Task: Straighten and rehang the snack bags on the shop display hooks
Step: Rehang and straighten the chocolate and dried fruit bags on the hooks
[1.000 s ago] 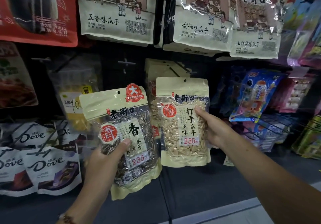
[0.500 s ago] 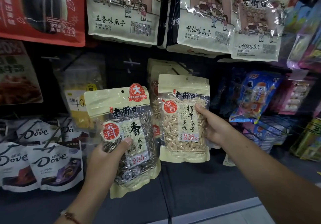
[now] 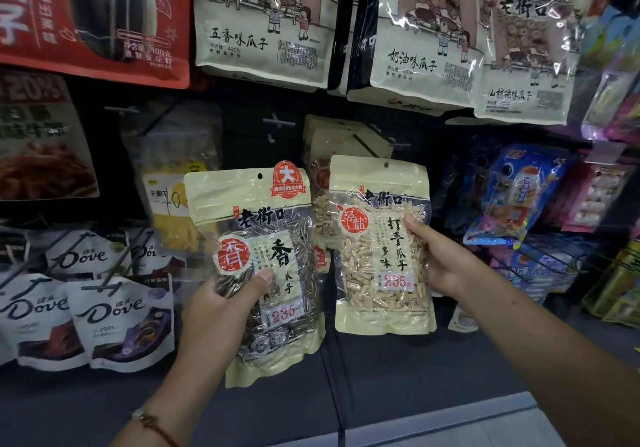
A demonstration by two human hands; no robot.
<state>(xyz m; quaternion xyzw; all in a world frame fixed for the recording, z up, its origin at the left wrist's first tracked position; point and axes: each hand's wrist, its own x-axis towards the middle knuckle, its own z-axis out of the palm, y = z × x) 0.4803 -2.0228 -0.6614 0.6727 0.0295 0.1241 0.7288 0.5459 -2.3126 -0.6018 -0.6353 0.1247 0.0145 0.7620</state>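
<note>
My left hand (image 3: 221,304) grips a cream bag of dark striped seeds (image 3: 252,224) from below, thumb on its front label; the bag tilts slightly left. My right hand (image 3: 440,259) holds a cream bag of pale seeds (image 3: 377,249) by its right edge, thumb on the front. Both bags are held in front of the dark display panel, side by side and apart. Behind the pale bag, more bags of the same kind (image 3: 332,141) hang on a hook (image 3: 367,141). A bare hook (image 3: 277,124) juts out above the dark-seed bag.
Large cream seed bags (image 3: 263,30) and a red bag (image 3: 93,13) hang in the row above. White Dove pouches (image 3: 117,322) hang at lower left, a mango bag (image 3: 173,211) behind my left hand, blue snack packs (image 3: 519,197) on wire hooks at right.
Both hands have raised their bags slightly toward the hooks, and the view has shifted a little downward and right. Grips are unchanged.
</note>
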